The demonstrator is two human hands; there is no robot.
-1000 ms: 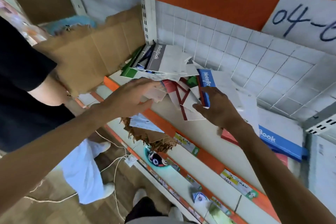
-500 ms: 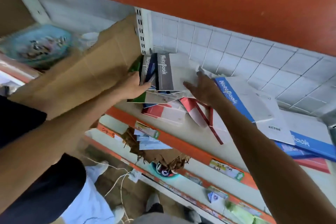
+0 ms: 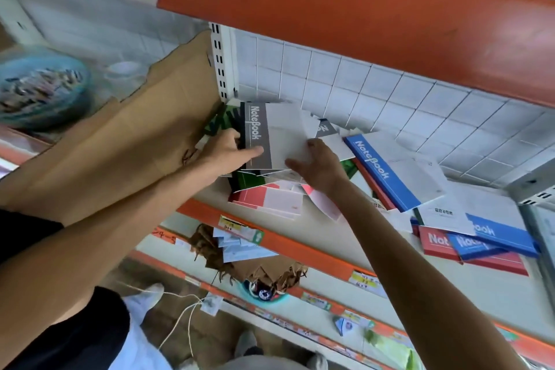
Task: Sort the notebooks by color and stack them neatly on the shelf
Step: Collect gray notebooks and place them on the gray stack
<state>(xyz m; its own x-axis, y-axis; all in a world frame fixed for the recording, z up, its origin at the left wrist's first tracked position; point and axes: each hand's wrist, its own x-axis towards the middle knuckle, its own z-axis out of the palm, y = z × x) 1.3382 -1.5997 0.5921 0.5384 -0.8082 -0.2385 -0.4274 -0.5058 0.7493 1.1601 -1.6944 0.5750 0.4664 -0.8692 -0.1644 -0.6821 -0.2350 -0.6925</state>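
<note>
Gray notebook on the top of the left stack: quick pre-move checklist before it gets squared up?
1. Left hand on gray notebook spine edge: ok, thumb lies on the cover.
2. Right hand on its front edge: ok, touching.
3. Stack aligned: not ok, green notebook juts out below.
4. Colors sorted: not ok, red notebook and blue notebook lie scattered.
5. Cardboard clear of stack: cannot tell.
</note>
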